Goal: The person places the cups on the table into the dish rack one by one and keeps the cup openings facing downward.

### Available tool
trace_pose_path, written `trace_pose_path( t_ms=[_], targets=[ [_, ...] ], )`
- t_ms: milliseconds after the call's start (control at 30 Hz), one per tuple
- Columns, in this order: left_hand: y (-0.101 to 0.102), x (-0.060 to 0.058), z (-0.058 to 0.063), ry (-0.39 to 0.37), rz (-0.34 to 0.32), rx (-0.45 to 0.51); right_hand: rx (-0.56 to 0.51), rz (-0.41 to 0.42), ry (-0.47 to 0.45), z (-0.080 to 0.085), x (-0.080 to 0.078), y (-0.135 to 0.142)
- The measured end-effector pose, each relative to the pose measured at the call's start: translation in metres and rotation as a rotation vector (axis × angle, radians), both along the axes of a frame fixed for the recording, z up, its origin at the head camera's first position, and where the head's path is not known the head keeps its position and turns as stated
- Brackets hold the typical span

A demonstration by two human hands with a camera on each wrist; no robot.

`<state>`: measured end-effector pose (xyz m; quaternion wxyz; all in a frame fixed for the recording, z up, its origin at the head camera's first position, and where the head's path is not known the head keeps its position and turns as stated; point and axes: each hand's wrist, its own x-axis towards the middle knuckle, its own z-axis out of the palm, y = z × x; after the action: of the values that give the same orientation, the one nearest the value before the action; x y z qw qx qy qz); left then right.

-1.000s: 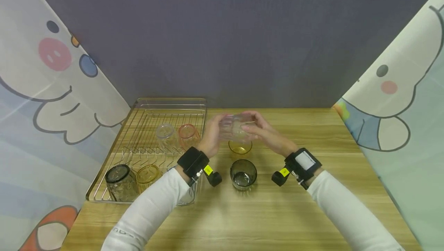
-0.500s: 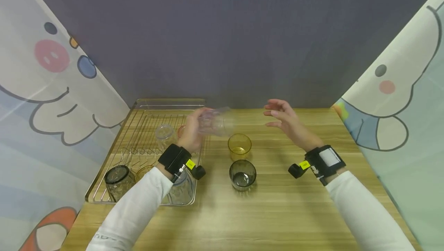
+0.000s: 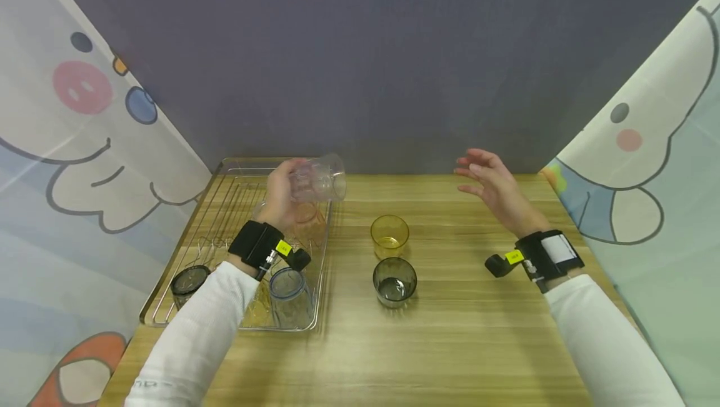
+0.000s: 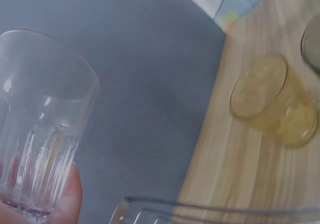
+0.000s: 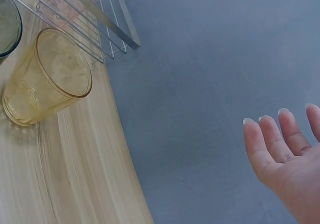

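Lying nearly on its side, a clear glass (image 3: 323,177) is gripped in the left hand's (image 3: 279,193) curled fingers, its mouth pointing away from them toward the right hand (image 3: 496,191). Below the gripping fingers, a wire rack (image 5: 102,16) holds more glasses. Between both hands' fingers, lower down, stand an amber glass (image 3: 389,236) and a dark glass (image 3: 395,282). The right fingers are loosely parted.

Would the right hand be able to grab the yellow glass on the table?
Probably yes: the right hand is empty, and only bare table lies between it and the yellow glass.
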<state>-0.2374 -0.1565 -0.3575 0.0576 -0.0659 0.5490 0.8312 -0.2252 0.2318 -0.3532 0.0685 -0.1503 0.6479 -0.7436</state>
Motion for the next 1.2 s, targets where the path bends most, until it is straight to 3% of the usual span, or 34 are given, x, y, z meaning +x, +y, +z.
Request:
trace_pose_path(
  t_ms=[333, 433, 600, 833, 1067, 1200],
  targets=[
    [-0.021, -0.015, 0.001, 0.026, 0.133, -0.236, 0.12, -0.001, -0.011, 0.006, -0.013, -0.02],
    [-0.026, -0.019, 0.001, 0.032, 0.185, -0.207, 0.143, -0.001, -0.006, 0.007, -0.017, -0.03],
    [-0.037, -0.022, 0.001, 0.046, 0.211, -0.207, 0.225, 0.017, 0.011, 0.011, -0.023, -0.045],
    [-0.046, -0.028, 0.003, 0.091, 0.304, -0.465, 0.327, 0.054, 0.012, 0.008, -0.03, -0.065],
    [-0.048, -0.03, 0.008, 0.126, 0.327, -0.614, 0.366, 0.084, -0.009, 0.004, -0.029, -0.082],
    [-0.047, -0.031, 0.014, 0.175, 0.352, -0.75, 0.393, 0.112, -0.015, 0.004, -0.026, -0.091]
  ],
)
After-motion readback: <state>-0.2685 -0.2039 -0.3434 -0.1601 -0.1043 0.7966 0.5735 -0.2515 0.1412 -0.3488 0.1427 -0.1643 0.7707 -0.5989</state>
